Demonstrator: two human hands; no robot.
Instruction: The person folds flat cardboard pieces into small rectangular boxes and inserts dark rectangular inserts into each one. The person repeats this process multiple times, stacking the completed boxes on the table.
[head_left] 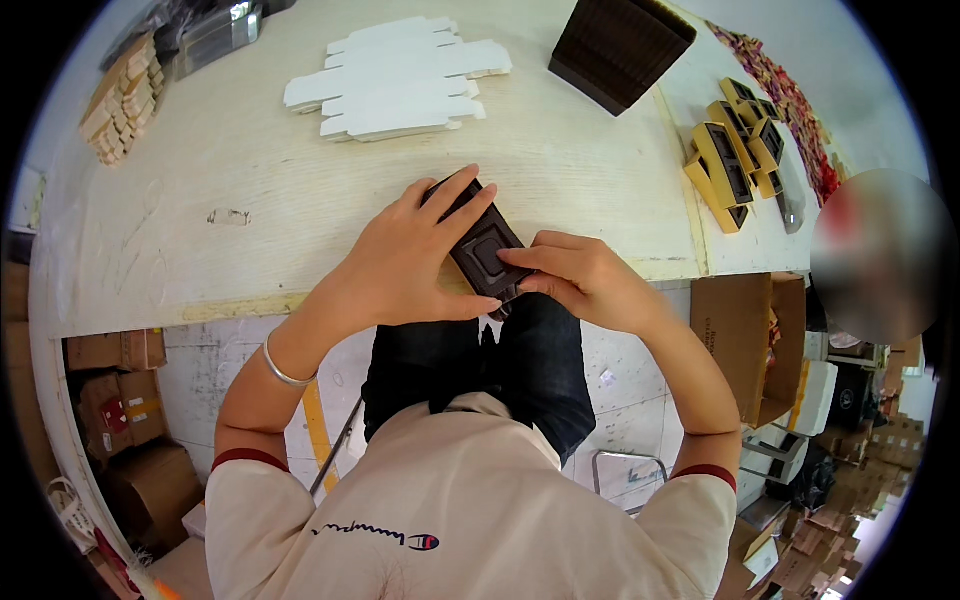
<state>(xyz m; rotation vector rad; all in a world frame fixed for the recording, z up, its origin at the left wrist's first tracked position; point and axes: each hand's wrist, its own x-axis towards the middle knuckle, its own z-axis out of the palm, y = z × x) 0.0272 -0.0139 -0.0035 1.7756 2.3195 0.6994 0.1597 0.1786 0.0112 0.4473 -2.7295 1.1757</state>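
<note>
- Cream cloth T-shirt (pixel 450 490): dark script (pixel 355 532), small round emblem (pixel 424 542).
- Left hand (pixel 395 260) holds dark-brown rectangular moulded-plastic tray (pixel 484 246) at near edge of pale wood table (pixel 250 270); right hand (pixel 598 282) pinches tray's near end.
- Best: steady palm, light pinch; thin walls probably dent.
- Dark scrawl (pixel 229 216) on table, illegible.
- Brown boxy cardboard carton (pixel 718 325): print I can't read.

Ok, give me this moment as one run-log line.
Left hand: holding dark tray | Right hand: touching tray's near end | Beyond: flat white cartons, dark stack | Right side: yellow boxes
</note>
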